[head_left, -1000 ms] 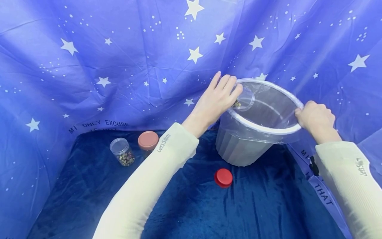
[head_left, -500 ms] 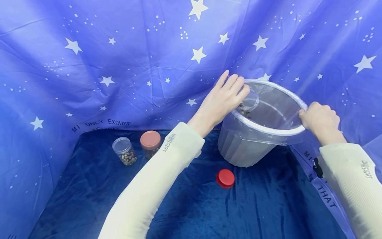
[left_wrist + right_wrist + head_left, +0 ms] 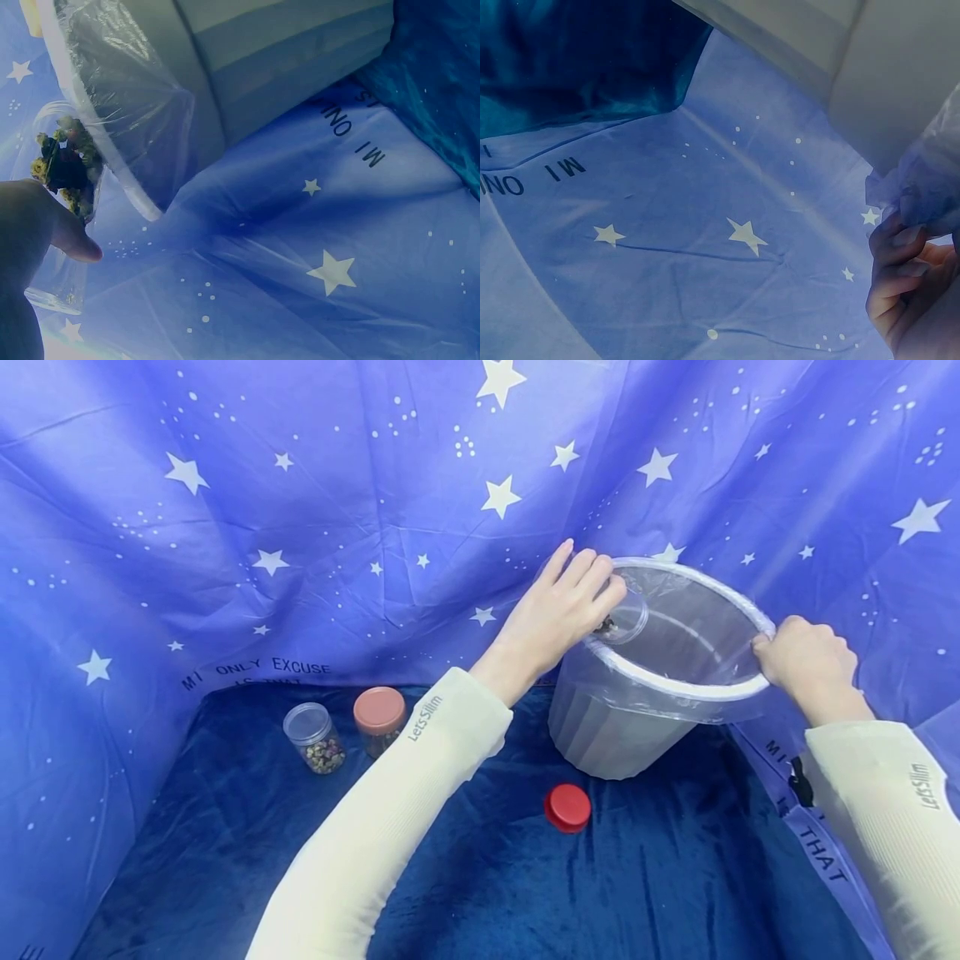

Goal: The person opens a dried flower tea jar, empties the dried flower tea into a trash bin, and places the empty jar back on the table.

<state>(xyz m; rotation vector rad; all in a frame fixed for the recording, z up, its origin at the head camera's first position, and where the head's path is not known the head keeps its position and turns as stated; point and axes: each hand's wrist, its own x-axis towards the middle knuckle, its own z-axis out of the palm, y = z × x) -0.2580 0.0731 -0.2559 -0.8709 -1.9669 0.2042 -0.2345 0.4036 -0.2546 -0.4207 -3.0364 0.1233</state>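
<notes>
My left hand (image 3: pixel 566 610) grips a clear plastic jar (image 3: pixel 635 614), tipped with its mouth over the near left rim of a trash can (image 3: pixel 607 743). Dried flower buds (image 3: pixel 69 154) lie inside the jar, dark and yellowish in the left wrist view. A clear plastic bag (image 3: pixel 150 112) lines the can and folds out over its white rim. On the opposite side, my right hand (image 3: pixel 810 668) holds the rim, its fingers (image 3: pixel 900 270) curled at the gathered bag in the right wrist view. The can leans to the right, its base on the blue cloth.
A lidless-looking clear jar (image 3: pixel 315 739) of dried buds stands at the left, beside a jar with a pink lid (image 3: pixel 379 708), partly behind my left sleeve. A red lid (image 3: pixel 567 807) lies in front of the can. Starry blue curtains (image 3: pixel 337 527) enclose the cloth-covered surface (image 3: pixel 480 877).
The view has shifted slightly. Buds in the tilted jar have moved toward its mouth and look fewer, while both hands keep their holds at the can.
</notes>
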